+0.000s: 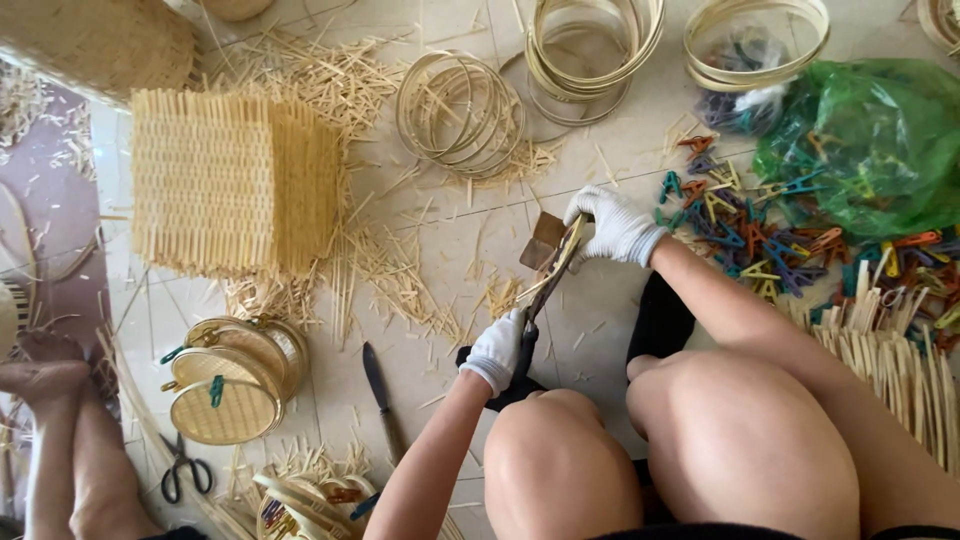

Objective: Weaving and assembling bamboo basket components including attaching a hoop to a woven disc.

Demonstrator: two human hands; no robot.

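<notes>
While thin bamboo strip (pixel 560 262) is gripped over tiled floor (pixel 420 330), top end pinched by gloved right hand (pixel 612 226), lower end and dark knife handle clenched by gloved left hand (pixel 498 348). Strip judged light, springy, splintery; best held near ends.

bare tile (pixel 600 330) between hands, clothespins (pixel 760 235) crowd right, knife (pixel 380 395) left

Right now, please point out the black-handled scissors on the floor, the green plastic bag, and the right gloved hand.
black-handled scissors (pixel 184 467): head view, on the handles.
green plastic bag (pixel 880 140): head view, bag's middle.
right gloved hand (pixel 612 227): head view, glove's back.
</notes>
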